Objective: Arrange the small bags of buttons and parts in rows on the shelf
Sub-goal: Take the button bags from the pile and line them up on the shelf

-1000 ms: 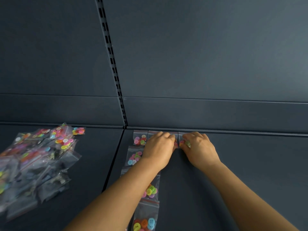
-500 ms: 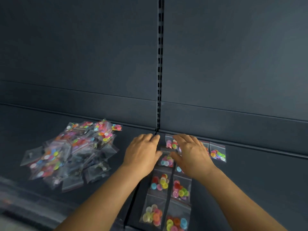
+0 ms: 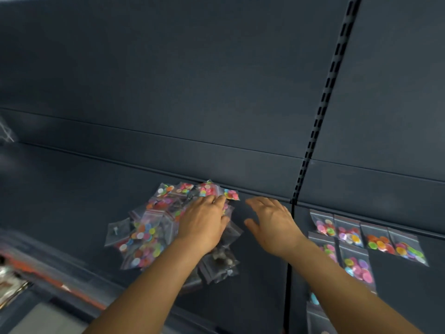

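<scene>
**Left hand on the loose heap, right hand beside it**

We note the pile of small bags (image 3: 154, 227) lying on the dark shelf (image 3: 60, 189), left of the shelf seam and reaching to the back wall at its far edge. Most hold bright mixed buttons; a few at the near and left edges hold small dark or metal parts (too blurred to name). The bags overlap at all angles.

The left hand (image 3: 204, 225) lies palm down on the right side of the heap, fingers (image 3: 216, 201) fairly straight and close together, tips resting on bags at the far edge. We cannot tell whether any bag is pinched beneath the palm.

The right hand (image 3: 272, 225) is just right of the pile, palm down above bare shelf, fingers spread slightly and relaxed, thumb out to the left; it holds nothing that we can see.

Right of the seam lie the sorted bags (image 3: 368, 239): a far row of four side by side near the back wall, and two columns running toward us beneath its left end, partly hidden by the right forearm.

Behind all this stands the back panel (image 3: 192, 92), with a slotted upright (image 3: 320, 116) rising from the seam. At the near left, an orange strip (image 3: 36, 268) edges the shelf front.
</scene>
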